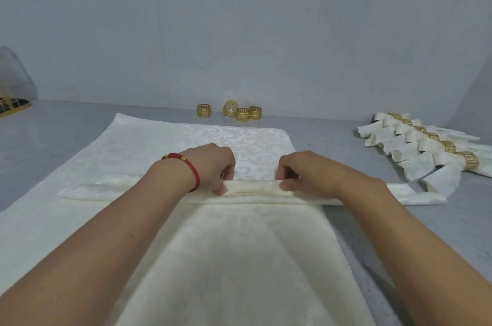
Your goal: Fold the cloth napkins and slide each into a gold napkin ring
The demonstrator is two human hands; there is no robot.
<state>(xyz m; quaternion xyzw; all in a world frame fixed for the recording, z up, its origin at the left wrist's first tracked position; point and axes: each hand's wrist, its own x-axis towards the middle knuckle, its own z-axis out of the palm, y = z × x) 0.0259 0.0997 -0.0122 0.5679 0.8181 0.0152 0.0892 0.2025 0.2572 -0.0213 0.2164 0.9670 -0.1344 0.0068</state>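
I have the napkin (pixel 239 245) spread flat on the grey desk (pixel 332 134), and across its middle runs a pleated band. My left hand (pixel 210 166) and right hand (pixel 306 174) each pinch that band, grip closed on the cloth, close together at its centre. To do this fold well, I judge I should keep both pinches level and gather the next pleat evenly, so the band stays straight out to its ends. Beyond the napkin, against the wall, stand four loose gold rings (pixel 242 114), well clear. To the napkin's right lie the finished napkins (pixel 420 144); the band's right tip nearly touches the nearest and could snag it.
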